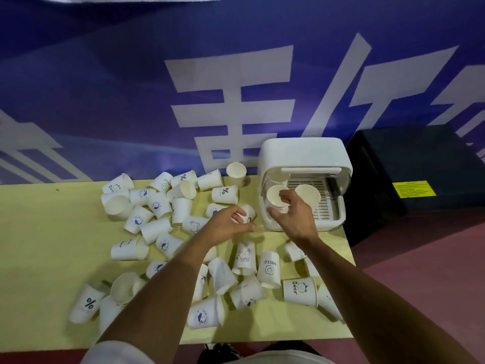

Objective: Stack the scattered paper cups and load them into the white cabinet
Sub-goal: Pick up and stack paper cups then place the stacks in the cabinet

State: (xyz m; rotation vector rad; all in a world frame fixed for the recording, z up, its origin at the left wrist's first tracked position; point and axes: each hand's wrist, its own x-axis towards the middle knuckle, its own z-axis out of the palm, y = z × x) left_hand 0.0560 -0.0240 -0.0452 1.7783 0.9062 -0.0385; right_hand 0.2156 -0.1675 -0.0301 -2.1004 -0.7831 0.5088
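Dozens of white paper cups [300, 291] lie tipped over across a pale yellow counter [39, 245], nearest the viewer and away to the left. Beyond them the left hand [231, 223] has its grip curled round one printed cup [248, 212]. Just beside it, the right hand [294, 215] grips an upright cup [276, 196] at the open front of the white cabinet [301, 153], where a second cup [308, 195] stands inside. Behind hangs a blue banner [105, 88], a black box [409, 166] to its right.
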